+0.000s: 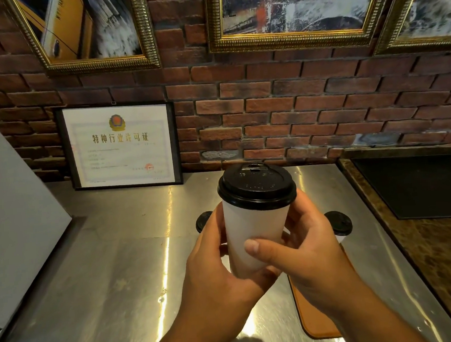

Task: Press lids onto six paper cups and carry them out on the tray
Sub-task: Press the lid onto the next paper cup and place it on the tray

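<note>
Cup [252, 222] with a black lid [256, 186] on top sits up in the air over the steel table [105, 274]. Left hand [213, 274] and right hand [314, 250] both wrap it in a snug grip. Behind them peek a second lidded cup [203, 221] and a third lidded cup [340, 222] — brown tray [314, 315] lies under the right wrist.

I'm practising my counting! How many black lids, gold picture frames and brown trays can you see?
Black lids: 3 (one is on the held cup)
Gold picture frames: 3
Brown tray: 1
Total: 7
</note>
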`<move>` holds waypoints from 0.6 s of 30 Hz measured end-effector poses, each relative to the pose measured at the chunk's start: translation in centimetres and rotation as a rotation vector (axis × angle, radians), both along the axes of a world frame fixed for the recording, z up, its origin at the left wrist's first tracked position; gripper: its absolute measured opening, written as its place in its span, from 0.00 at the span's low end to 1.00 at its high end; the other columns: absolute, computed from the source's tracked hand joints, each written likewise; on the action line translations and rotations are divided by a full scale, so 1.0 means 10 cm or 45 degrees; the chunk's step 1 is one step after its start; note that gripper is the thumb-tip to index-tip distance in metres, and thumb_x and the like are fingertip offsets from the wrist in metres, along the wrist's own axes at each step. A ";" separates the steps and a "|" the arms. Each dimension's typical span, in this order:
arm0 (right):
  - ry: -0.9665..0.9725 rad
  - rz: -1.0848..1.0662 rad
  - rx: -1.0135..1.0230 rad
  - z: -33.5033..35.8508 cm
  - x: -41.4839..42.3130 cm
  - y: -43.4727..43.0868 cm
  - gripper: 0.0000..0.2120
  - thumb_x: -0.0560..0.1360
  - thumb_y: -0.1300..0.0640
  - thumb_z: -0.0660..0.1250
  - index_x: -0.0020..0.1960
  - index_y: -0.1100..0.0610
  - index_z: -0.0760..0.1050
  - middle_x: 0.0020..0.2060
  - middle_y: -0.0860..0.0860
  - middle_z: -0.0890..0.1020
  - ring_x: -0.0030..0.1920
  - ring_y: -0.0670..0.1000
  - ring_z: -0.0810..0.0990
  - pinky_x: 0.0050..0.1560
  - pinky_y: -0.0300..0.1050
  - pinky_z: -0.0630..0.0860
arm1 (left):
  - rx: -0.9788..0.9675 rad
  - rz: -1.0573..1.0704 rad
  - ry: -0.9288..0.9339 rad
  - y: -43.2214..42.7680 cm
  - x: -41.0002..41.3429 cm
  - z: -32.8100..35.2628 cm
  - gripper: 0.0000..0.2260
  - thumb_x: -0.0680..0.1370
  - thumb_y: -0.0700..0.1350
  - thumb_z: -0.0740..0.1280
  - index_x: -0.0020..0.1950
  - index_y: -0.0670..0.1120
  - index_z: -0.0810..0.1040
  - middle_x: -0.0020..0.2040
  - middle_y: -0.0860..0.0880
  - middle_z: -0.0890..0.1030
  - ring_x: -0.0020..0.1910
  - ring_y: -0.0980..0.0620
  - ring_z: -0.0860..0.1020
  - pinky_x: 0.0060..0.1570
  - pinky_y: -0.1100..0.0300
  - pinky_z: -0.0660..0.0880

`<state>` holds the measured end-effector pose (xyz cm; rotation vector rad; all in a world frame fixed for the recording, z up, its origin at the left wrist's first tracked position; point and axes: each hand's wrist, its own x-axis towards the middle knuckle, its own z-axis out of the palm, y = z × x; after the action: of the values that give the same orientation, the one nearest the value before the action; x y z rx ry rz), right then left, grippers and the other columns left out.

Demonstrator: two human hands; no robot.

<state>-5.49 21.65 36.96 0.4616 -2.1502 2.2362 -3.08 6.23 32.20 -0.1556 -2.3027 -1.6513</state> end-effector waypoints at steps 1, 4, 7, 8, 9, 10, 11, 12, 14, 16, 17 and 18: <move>0.003 0.000 -0.005 0.01 -0.01 0.00 0.39 0.61 0.48 0.84 0.70 0.38 0.75 0.63 0.42 0.84 0.65 0.49 0.83 0.59 0.48 0.85 | 0.000 -0.003 0.001 0.00 0.00 0.00 0.47 0.61 0.78 0.77 0.76 0.78 0.60 0.67 0.73 0.75 0.65 0.71 0.74 0.43 0.79 0.74; 0.018 -0.030 -0.020 0.01 -0.02 0.01 0.38 0.61 0.49 0.85 0.69 0.37 0.76 0.63 0.45 0.85 0.65 0.50 0.84 0.58 0.50 0.86 | -0.016 -0.022 0.004 0.01 -0.01 -0.02 0.47 0.62 0.67 0.81 0.76 0.78 0.60 0.67 0.72 0.75 0.65 0.71 0.75 0.43 0.76 0.76; 0.016 -0.038 -0.023 0.00 -0.04 0.01 0.38 0.61 0.48 0.85 0.68 0.35 0.76 0.63 0.44 0.85 0.64 0.50 0.84 0.58 0.53 0.86 | -0.023 -0.024 -0.003 0.00 -0.02 -0.02 0.47 0.63 0.66 0.82 0.77 0.77 0.61 0.67 0.71 0.76 0.64 0.69 0.76 0.43 0.75 0.78; 0.008 -0.028 -0.024 0.00 -0.04 0.00 0.38 0.61 0.48 0.85 0.68 0.35 0.76 0.63 0.44 0.85 0.64 0.50 0.84 0.59 0.53 0.86 | -0.023 -0.025 -0.004 0.00 -0.02 -0.01 0.47 0.63 0.66 0.82 0.77 0.77 0.61 0.67 0.71 0.76 0.64 0.69 0.76 0.44 0.75 0.78; -0.001 -0.016 -0.018 0.00 -0.05 0.00 0.39 0.61 0.47 0.85 0.68 0.35 0.75 0.63 0.43 0.85 0.64 0.49 0.84 0.59 0.53 0.86 | -0.022 -0.023 -0.005 0.00 -0.03 -0.01 0.47 0.63 0.67 0.81 0.77 0.77 0.61 0.67 0.71 0.76 0.64 0.69 0.76 0.44 0.75 0.78; -0.006 -0.003 -0.005 0.00 -0.05 0.00 0.39 0.61 0.47 0.85 0.69 0.35 0.75 0.63 0.43 0.84 0.65 0.49 0.84 0.60 0.53 0.86 | -0.018 -0.019 -0.005 0.00 -0.03 -0.01 0.47 0.63 0.68 0.81 0.77 0.77 0.61 0.67 0.71 0.76 0.65 0.69 0.75 0.44 0.75 0.77; -0.009 0.010 0.007 -0.01 -0.06 0.00 0.38 0.62 0.46 0.84 0.69 0.36 0.75 0.63 0.43 0.84 0.65 0.50 0.84 0.60 0.54 0.86 | -0.011 -0.013 -0.008 0.00 -0.03 -0.01 0.46 0.62 0.68 0.80 0.76 0.78 0.61 0.67 0.72 0.76 0.64 0.70 0.75 0.44 0.76 0.77; -0.007 0.018 0.017 -0.01 -0.06 0.01 0.37 0.63 0.46 0.84 0.69 0.36 0.75 0.63 0.43 0.85 0.65 0.50 0.84 0.60 0.54 0.86 | -0.003 -0.012 -0.013 0.01 -0.03 -0.01 0.46 0.62 0.68 0.80 0.75 0.79 0.60 0.66 0.72 0.76 0.64 0.71 0.75 0.44 0.76 0.76; 0.001 0.008 0.022 0.00 -0.08 0.01 0.35 0.63 0.46 0.84 0.67 0.35 0.76 0.61 0.43 0.85 0.64 0.50 0.84 0.57 0.52 0.86 | 0.006 -0.022 -0.019 0.01 -0.03 0.00 0.47 0.61 0.67 0.81 0.74 0.80 0.60 0.66 0.73 0.76 0.63 0.71 0.75 0.43 0.75 0.77; -0.003 -0.020 0.000 0.00 -0.09 0.00 0.35 0.61 0.46 0.85 0.66 0.35 0.77 0.60 0.43 0.85 0.62 0.47 0.84 0.52 0.45 0.87 | 0.000 -0.023 -0.015 0.01 -0.04 0.00 0.48 0.61 0.66 0.82 0.74 0.80 0.59 0.67 0.73 0.75 0.64 0.71 0.75 0.43 0.75 0.77; -0.009 -0.029 -0.009 -0.01 -0.10 0.00 0.36 0.61 0.46 0.85 0.65 0.34 0.77 0.60 0.42 0.85 0.62 0.46 0.84 0.50 0.43 0.86 | -0.003 -0.019 -0.014 0.01 -0.04 0.00 0.48 0.60 0.66 0.82 0.75 0.80 0.59 0.67 0.73 0.75 0.64 0.71 0.75 0.43 0.75 0.77; -0.014 -0.031 -0.013 -0.01 -0.10 -0.01 0.36 0.60 0.46 0.85 0.65 0.33 0.77 0.60 0.41 0.85 0.61 0.45 0.84 0.49 0.41 0.86 | -0.004 -0.016 -0.014 0.01 -0.05 0.01 0.48 0.61 0.66 0.82 0.75 0.80 0.59 0.67 0.73 0.75 0.64 0.71 0.75 0.44 0.75 0.77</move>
<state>-6.51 21.58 36.88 0.4216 -2.1361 2.2413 -3.54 6.36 32.29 -0.1622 -2.3169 -1.6591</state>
